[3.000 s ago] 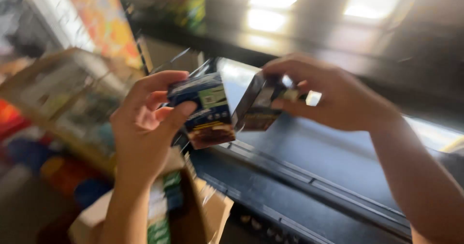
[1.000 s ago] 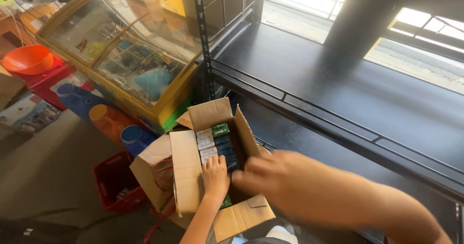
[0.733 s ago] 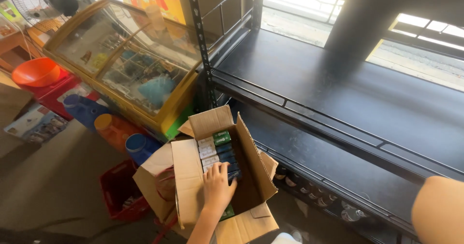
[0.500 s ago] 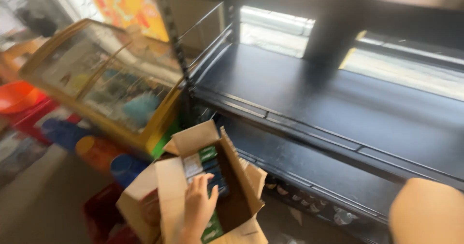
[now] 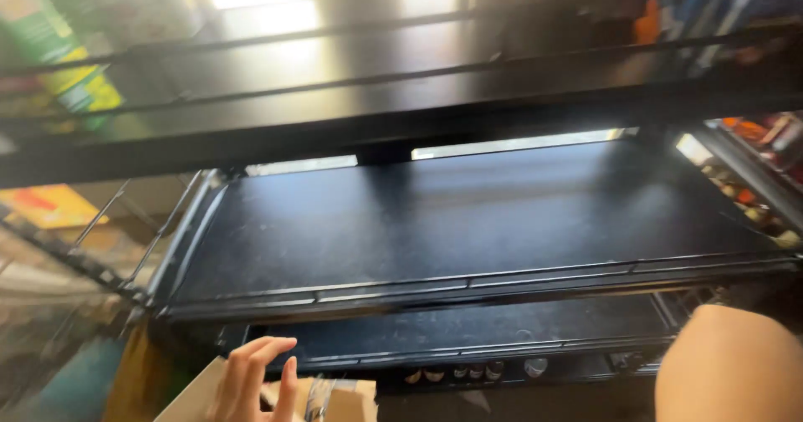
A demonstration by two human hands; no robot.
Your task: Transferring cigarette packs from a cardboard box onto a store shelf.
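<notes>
My left hand shows at the bottom edge with its fingers spread and nothing in it. It rests on the flap of a brown cardboard box, only the top of which is visible. A bare, blurred limb fills the bottom right corner; my right hand itself is out of frame. Directly ahead is a wide black metal shelf, bare on top.
Another black shelf runs above, and a lower one sits below with small jars under its front edge. Packaged goods stand at the right. A wire shelf side and colourful items lie at the left.
The view has swung up from the open box to the shelves. My left hand stays at the box flap. The small packs held three seconds ago are no longer in my hands.
</notes>
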